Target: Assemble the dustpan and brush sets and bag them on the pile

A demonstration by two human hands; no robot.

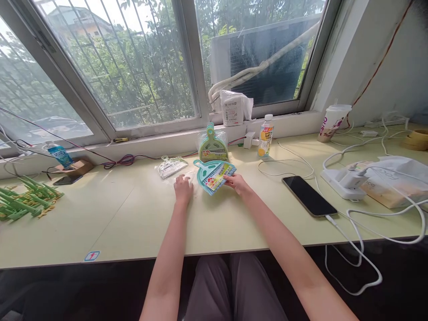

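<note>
My right hand (236,183) grips the lower right corner of a small light-blue dustpan (216,174), held tilted above the table. A dark-bristled brush and a yellow printed label lie against its face. To the left, my left hand (183,187) rests on the table, fingers bent forward and slightly apart, beside a clear plastic wrap (193,177). Whether its fingertips touch that wrap I cannot tell. Behind the blue dustpan stands a stack of green dustpans (211,145) in clear wrapping. A flat bundle of white pieces in clear plastic (170,167) lies beyond my left hand.
At right are a phone (309,196) on a cable, a power strip (343,185) and a lidded cup (332,122). A drink bottle (265,136) and a white wrapped package (233,108) stand near the window. Green plastic pieces (28,198) pile up at far left.
</note>
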